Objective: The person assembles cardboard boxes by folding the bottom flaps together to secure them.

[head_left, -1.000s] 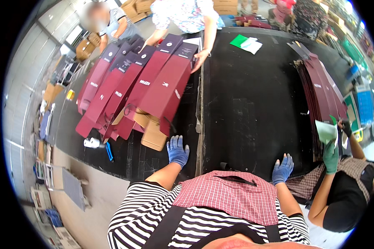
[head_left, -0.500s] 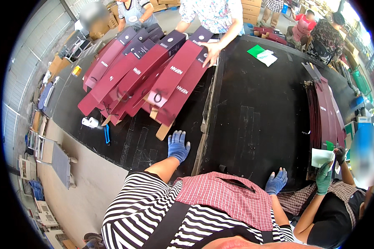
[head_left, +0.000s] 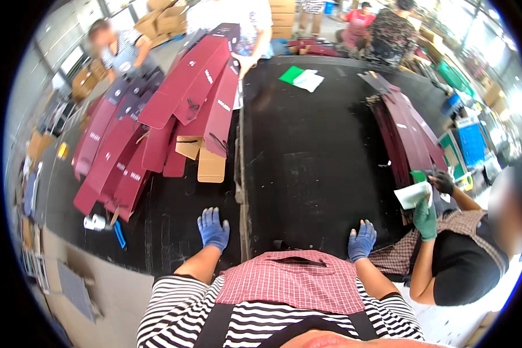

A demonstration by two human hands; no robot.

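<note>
My left hand (head_left: pixel 213 230), in a blue glove, lies flat on the black table (head_left: pixel 307 168) with its fingers spread. Farther right, my right hand (head_left: pixel 362 239), gloved alike, rests near the table's front edge, fingers stretched out. Neither hand holds anything. Beyond my left hand is a heap of long maroon boxes (head_left: pixel 111 156) with dark ends and black cord loops. Across the table, a person lifts several of these maroon boxes (head_left: pixel 185 87) by their far ends; one brown cardboard flap (head_left: pixel 211 166) hangs open toward me.
White rolls (head_left: pixel 94 222) and a blue cutter (head_left: pixel 119 235) lie at the left edge. At right, a co-worker's gloved hands (head_left: pixel 426 218) hold a white sheet (head_left: pixel 413 195) beside a stack of flat maroon pieces (head_left: pixel 397 133). Green and white papers (head_left: pixel 301 78) lie at the far edge.
The person across has raised some maroon boxes off the heap, tilting them upward. My view has swung to the right. Both my hands stay flat on the table.
</note>
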